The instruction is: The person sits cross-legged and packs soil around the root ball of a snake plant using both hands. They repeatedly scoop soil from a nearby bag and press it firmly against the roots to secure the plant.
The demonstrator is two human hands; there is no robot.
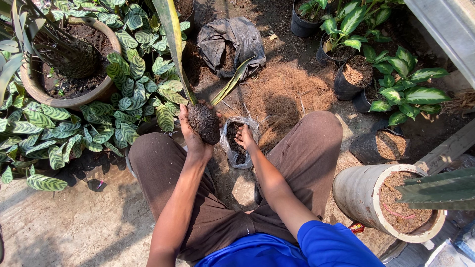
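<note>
Dark, damp soil forms a compact root ball (204, 122) held at 12 o'clock from the person's knees. Left hand (190, 132) wraps it from the side and beneath, fingers (184, 114) closed around the clod, long green leaves (173, 44) rising from it toward 12 o'clock. Right hand (245, 136) sits just right of the root ball, at the mouth of a small clear plastic bag (236, 143) partly filled with dark soil; its fingers are curled narrow at the bag's rim, whether pinching the plastic I cannot tell.

Surroundings: pile of brown coconut fibre (287, 94) at 1 o'clock; crumpled black bag (230, 42) at 12; clay pot (74, 64) at 10, with striped-leaf plants (54, 133) below it; pale cylinder pot (381, 198) at 4.

Risk notes (judgement):
- Root ball is held by one hand only; a loose grip or dry crust could let it crumble and shed soil onto the ground.
- Bag mouth looks limp; if it folds inward, the ball may catch on the rim and tear the thin plastic.
- Tall leaves add leverage; a tilt could twist the plant at its base.
</note>
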